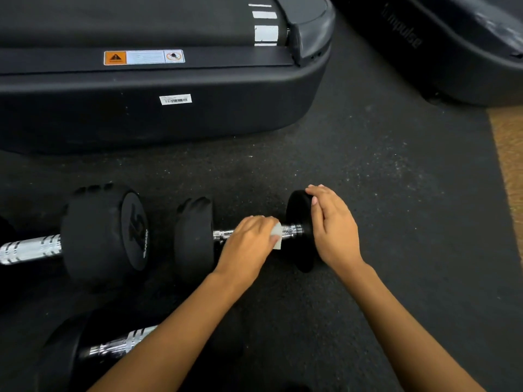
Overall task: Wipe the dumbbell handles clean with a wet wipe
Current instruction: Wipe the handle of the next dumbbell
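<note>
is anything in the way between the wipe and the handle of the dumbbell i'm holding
Nothing visible does. The left hand presses the wet wipe straight onto the chrome handle. The right hand rests on the right-end weight, off the bar, so the bare stretch beside the wipe is free.

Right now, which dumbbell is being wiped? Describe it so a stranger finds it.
Start at the black treadmill base across the top. Of three dumbbells on the floor before it, take the rightmost dumbbell. Only it is touched: the left hand holds a white wipe on its handle, the right hand rests on its end.
</note>
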Motion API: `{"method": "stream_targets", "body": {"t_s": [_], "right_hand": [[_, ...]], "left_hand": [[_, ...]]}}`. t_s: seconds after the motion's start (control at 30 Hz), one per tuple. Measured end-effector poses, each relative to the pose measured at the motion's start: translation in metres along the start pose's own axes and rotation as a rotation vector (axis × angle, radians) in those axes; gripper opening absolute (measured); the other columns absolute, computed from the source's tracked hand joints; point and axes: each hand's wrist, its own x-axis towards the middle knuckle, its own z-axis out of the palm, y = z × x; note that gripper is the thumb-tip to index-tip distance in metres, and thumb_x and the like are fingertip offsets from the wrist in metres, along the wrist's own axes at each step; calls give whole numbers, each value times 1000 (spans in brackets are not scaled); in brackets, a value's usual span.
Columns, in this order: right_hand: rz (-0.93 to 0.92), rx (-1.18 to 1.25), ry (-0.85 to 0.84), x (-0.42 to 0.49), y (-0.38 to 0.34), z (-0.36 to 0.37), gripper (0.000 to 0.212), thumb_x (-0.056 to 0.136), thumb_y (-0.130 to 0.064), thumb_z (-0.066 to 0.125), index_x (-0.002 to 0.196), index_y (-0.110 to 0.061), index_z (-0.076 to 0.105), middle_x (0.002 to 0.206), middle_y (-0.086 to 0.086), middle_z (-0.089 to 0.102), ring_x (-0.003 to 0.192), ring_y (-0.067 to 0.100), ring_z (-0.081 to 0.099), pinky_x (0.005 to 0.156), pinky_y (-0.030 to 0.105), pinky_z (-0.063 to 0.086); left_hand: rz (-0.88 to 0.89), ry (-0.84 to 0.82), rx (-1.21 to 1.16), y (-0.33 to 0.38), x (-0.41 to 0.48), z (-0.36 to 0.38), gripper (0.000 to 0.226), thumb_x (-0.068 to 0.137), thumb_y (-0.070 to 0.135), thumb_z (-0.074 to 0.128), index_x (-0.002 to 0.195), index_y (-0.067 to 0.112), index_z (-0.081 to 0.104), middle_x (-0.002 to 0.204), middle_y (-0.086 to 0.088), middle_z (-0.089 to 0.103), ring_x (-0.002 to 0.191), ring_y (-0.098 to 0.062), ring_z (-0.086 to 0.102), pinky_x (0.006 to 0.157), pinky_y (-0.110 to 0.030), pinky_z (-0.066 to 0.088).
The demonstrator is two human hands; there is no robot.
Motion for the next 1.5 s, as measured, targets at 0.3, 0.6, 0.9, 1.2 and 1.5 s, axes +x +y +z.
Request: {"method": "stream_targets", "body": {"t_s": [0.3, 0.6, 0.9, 1.2, 1.5], "right_hand": [[11, -10, 30, 1, 1, 3, 39, 96, -26, 31, 120, -14, 59, 125, -1, 60, 127, 11, 44, 105, 18, 27], [16, -9, 50, 2, 0, 4, 39, 96, -26, 31, 120, -13, 59, 125, 1, 60, 127, 13, 45, 105, 19, 28], [-14, 18, 75, 2, -1, 4, 43, 94, -29, 28, 117, -11, 60, 123, 2, 61, 124, 15, 48, 105, 29, 35], [-7, 18, 77, 2, 0, 4, 43, 94, -30, 28, 117, -13, 61, 123, 1, 61, 124, 14, 48, 104, 30, 37], [-8, 14, 77, 3, 1, 5, 42, 95, -29, 29, 117, -13, 61, 123, 0, 61, 124, 14, 48, 104, 32, 38]], "left_hand": [[88, -84, 41, 14, 9, 17, 39, 70, 9, 77, 107, 7, 67, 104, -7, 69, 97, -20, 65, 90, -30, 48], [-103, -224, 188, 21, 29, 4, 19, 91, 16, 49, 98, 8, 64, 94, -10, 65, 88, -28, 58, 80, -37, 43], [-119, -309, 146, 2, 27, -6, 45, 92, 30, 26, 108, 11, 64, 100, -10, 67, 90, -28, 62, 82, -38, 45], [-69, -382, 254, 25, 42, -1, 31, 98, 25, 32, 111, 9, 55, 108, -10, 63, 96, -27, 59, 83, -33, 39], [-156, -471, 331, 28, 52, 9, 39, 99, 30, 29, 108, 9, 60, 108, -9, 63, 98, -28, 59, 81, -36, 35]]}}
